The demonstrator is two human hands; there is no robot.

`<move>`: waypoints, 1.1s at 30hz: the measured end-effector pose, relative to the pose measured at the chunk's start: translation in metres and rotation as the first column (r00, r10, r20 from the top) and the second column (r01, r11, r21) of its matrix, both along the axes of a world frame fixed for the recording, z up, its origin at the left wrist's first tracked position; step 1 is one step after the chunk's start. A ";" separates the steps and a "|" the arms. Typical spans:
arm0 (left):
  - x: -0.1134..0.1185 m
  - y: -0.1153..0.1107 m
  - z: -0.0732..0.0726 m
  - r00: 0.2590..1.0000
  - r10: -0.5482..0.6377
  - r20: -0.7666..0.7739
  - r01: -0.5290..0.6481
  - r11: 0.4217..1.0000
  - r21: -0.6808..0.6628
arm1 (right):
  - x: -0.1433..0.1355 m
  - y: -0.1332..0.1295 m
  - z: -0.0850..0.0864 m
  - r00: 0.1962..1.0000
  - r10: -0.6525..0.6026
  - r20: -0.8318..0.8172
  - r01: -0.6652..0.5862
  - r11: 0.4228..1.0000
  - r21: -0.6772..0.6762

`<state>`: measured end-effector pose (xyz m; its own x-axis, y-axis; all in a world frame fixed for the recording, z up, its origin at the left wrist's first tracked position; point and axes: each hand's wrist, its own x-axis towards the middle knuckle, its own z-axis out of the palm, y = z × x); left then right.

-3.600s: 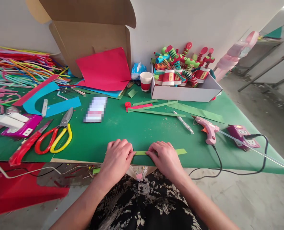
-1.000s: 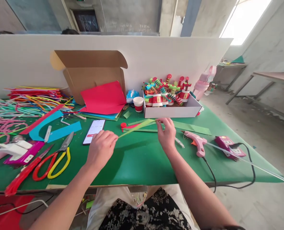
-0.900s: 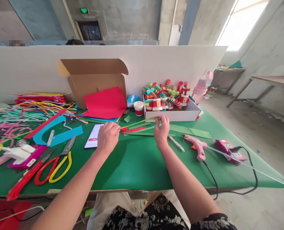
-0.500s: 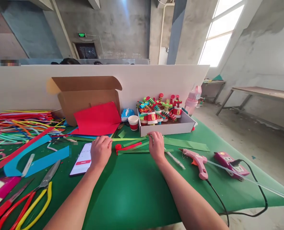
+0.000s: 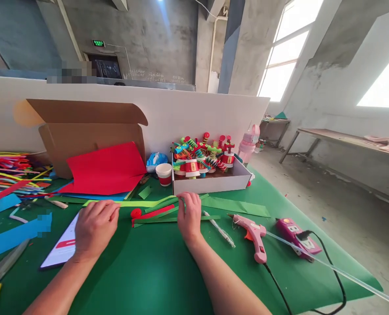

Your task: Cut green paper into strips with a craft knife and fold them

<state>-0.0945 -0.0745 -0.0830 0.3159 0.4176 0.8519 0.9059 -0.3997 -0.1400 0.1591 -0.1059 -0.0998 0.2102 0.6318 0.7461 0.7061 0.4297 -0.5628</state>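
A yellow-green paper strip [image 5: 142, 204] stretches sideways between my two hands. My left hand [image 5: 97, 227] pinches it toward its left end, above a phone [image 5: 61, 247] that lies partly hidden beneath. At the strip's right end my right hand [image 5: 189, 214] has its fingers closed on it. Just below the strip lie dark green paper strips [image 5: 168, 218] and a red strip [image 5: 158, 211] with a coiled red roll [image 5: 136, 213] at its left. A wider green strip [image 5: 237, 205] extends to the right of my right hand.
Behind stand a white box [image 5: 210, 186] of coloured spring figures, paper cups [image 5: 164, 175] and a cardboard box [image 5: 92, 131] with red sheets [image 5: 105, 170]. Rightward lie a pen [image 5: 219, 229], a pink glue gun [image 5: 252, 234] and a corded purple box [image 5: 296, 238]. Scissors [image 5: 4, 267] are at left.
My hands have moved apart, the left one going further left over the phone, and more of the yellow-green strip now shows between them. The camera view has turned to the right.
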 end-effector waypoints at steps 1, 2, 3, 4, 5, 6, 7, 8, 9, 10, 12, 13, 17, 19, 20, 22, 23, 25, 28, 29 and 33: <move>-0.003 0.001 0.000 1.000 0.014 0.001 -0.014 0.999 0.032 | -0.002 -0.002 -0.001 1.000 0.014 -0.025 -0.014 1.000 -0.008; -0.006 0.002 0.000 0.999 0.033 -0.001 -0.033 0.997 0.070 | -0.004 -0.004 -0.003 0.999 0.028 -0.046 -0.029 0.999 -0.014; -0.008 0.003 0.001 0.999 0.051 -0.007 -0.050 0.993 0.105 | -0.006 -0.006 -0.003 0.997 0.043 -0.062 -0.044 0.999 -0.019; -0.009 0.005 0.001 0.998 0.068 -0.018 -0.065 0.989 0.135 | -0.007 -0.008 -0.004 0.996 0.058 -0.073 -0.060 0.998 -0.023; -0.009 0.005 0.002 0.996 0.081 -0.031 -0.075 0.985 0.157 | -0.008 -0.009 -0.004 0.994 0.072 -0.079 -0.074 0.997 -0.028; -0.009 0.006 0.002 0.995 0.091 -0.041 -0.082 0.982 0.171 | -0.008 -0.011 -0.003 0.993 0.083 -0.079 -0.085 0.996 -0.031; -0.009 0.007 0.002 0.994 0.096 -0.047 -0.086 0.981 0.174 | -0.008 -0.011 -0.002 0.993 0.090 -0.073 -0.093 0.995 -0.033; -0.008 0.008 0.002 0.994 0.101 -0.043 -0.092 0.982 0.166 | -0.007 -0.012 -0.002 0.994 0.093 -0.064 -0.096 0.995 -0.032; -0.007 0.008 0.003 0.994 0.106 -0.033 -0.100 0.984 0.147 | -0.005 -0.012 -0.001 0.994 0.092 -0.052 -0.094 0.995 -0.032; -0.006 0.008 0.002 0.994 0.111 -0.021 -0.107 0.986 0.125 | -0.004 -0.011 0.000 0.995 0.088 -0.039 -0.090 0.995 -0.033; -0.004 0.008 0.002 0.993 0.117 -0.008 -0.116 0.989 0.089 | -0.001 -0.009 0.001 0.997 0.072 -0.017 -0.073 0.996 -0.042; -0.003 0.008 0.002 0.993 0.117 -0.008 -0.116 0.990 0.076 | 0.001 -0.008 0.001 0.998 0.062 -0.008 -0.062 0.997 -0.052; 0.001 0.007 0.003 0.997 0.074 0.029 -0.073 0.997 -0.031 | 0.003 -0.006 0.005 0.995 0.090 0.042 -0.085 0.990 -0.116; 0.002 0.006 0.003 0.998 0.052 0.048 -0.048 0.996 -0.076 | 0.005 -0.004 0.008 0.989 0.129 0.070 -0.119 0.985 -0.124; 0.003 0.006 0.002 0.998 0.043 0.046 -0.039 0.996 -0.085 | 0.007 -0.003 0.009 0.989 0.130 0.071 -0.121 0.986 -0.118; 0.003 0.006 0.001 0.998 0.030 0.047 -0.025 0.994 -0.106 | 0.013 0.000 0.012 0.996 0.084 0.026 -0.081 0.992 -0.093; 0.004 0.006 0.000 0.998 0.026 0.053 -0.019 0.993 -0.121 | 0.017 0.001 0.012 0.998 0.055 -0.007 -0.055 0.995 -0.085; 0.005 0.006 -0.002 0.997 0.021 0.068 -0.010 0.989 -0.150 | 0.025 0.004 0.011 0.999 0.017 -0.047 -0.021 0.997 -0.079; 0.009 0.006 -0.004 0.995 0.033 0.094 -0.016 0.983 -0.185 | 0.033 0.007 0.008 0.998 -0.010 -0.060 0.006 0.998 -0.069; 0.010 0.006 -0.005 0.994 0.044 0.099 -0.024 0.981 -0.194 | 0.034 0.008 0.007 0.998 -0.019 -0.065 0.015 0.998 -0.062; 0.011 0.007 -0.007 0.989 0.109 0.095 -0.085 0.970 -0.229 | 0.033 0.008 0.005 0.996 -0.033 -0.086 0.030 0.999 -0.033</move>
